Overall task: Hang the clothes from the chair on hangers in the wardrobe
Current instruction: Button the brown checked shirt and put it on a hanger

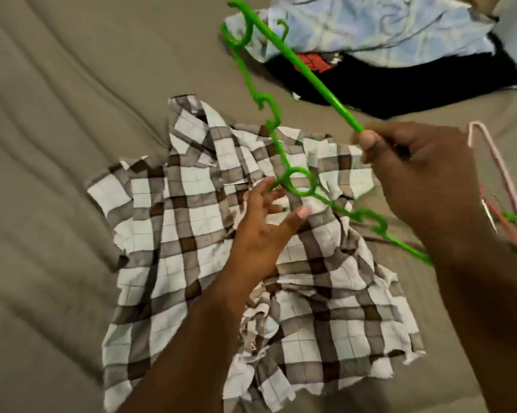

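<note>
**Green hanger held over a checked shirt**

Head view. A brown-and-white checked cotton shirt (pixel 173 234) is shown lying crumpled on a beige padded surface (pixel 57 144). A bright green plastic hanger (pixel 319 86) is held tilted above it, its straight bar pinched by the curled fingers of the right hand (pixel 415 171). The left hand (pixel 263 228) is seen over the shirt, fingers spread and relaxed, with the fingertips just beside the hanger's ring. A light blue garment (pixel 370 28) is piled on a black garment (pixel 415 84) beyond. A pink hanger (pixel 495 162) is visible at the right edge.
</note>
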Motion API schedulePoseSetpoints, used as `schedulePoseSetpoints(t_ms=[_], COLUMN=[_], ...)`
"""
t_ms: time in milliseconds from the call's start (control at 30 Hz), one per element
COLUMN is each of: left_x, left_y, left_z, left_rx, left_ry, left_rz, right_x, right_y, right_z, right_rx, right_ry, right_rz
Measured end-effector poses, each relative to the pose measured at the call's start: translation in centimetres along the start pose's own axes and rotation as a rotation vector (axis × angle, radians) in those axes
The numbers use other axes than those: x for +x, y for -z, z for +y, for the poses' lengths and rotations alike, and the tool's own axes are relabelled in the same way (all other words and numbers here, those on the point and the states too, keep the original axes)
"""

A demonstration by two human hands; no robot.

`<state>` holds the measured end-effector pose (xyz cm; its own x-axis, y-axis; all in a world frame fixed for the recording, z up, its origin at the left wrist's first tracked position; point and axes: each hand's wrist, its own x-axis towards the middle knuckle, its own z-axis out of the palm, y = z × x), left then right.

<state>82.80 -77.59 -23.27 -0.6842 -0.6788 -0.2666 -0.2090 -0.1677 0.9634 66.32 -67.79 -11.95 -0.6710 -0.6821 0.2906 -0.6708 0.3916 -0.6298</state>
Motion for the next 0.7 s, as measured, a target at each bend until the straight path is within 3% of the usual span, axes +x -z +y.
schedulePoseSetpoints(t_ms=[100,167,267,367,500,567,633,700], left_x=[-1.0,-1.5,-1.8,-2.5,-3.0,-2.9,-2.6,-1.9], left_y=[0.9,1.8,4.1,5.9,8.0,9.6,11.0,12.3], left_z=[1.0,1.5,1.4,1.8,4.1,5.5,7.1,9.3], left_rx=[-0.159,-0.201,-0.15,0.147,0.365,0.465,0.685,0.91], left_ry=[0.009,-0.031,-0.074,-0.166,-0.201,-0.217,-0.306,-0.452], left_rz=[-0.003,0.161,0.426,0.582,0.665,0.576,0.38,0.203], right_x=[0.1,-0.2,-1.1,-2.4,-3.0,-1.8,0.1,2.4], right_y=[-3.1,-4.7,-7.2,-9.3,-9.3,-8.8,-9.0,-9.0], right_z=[-1.5,-1.8,-1.9,-2.5,-5.7,-7.5,-8.8,-9.4], right_rx=[0.356,0.541,0.512,0.197,-0.004,-0.104,-0.312,-0.501], right_ry=[-0.2,-0.356,-0.427,-0.295,0.101,0.31,0.505,0.559], right_rz=[-0.101,-0.146,-0.232,-0.239,-0.012,-0.048,-0.142,-0.299])
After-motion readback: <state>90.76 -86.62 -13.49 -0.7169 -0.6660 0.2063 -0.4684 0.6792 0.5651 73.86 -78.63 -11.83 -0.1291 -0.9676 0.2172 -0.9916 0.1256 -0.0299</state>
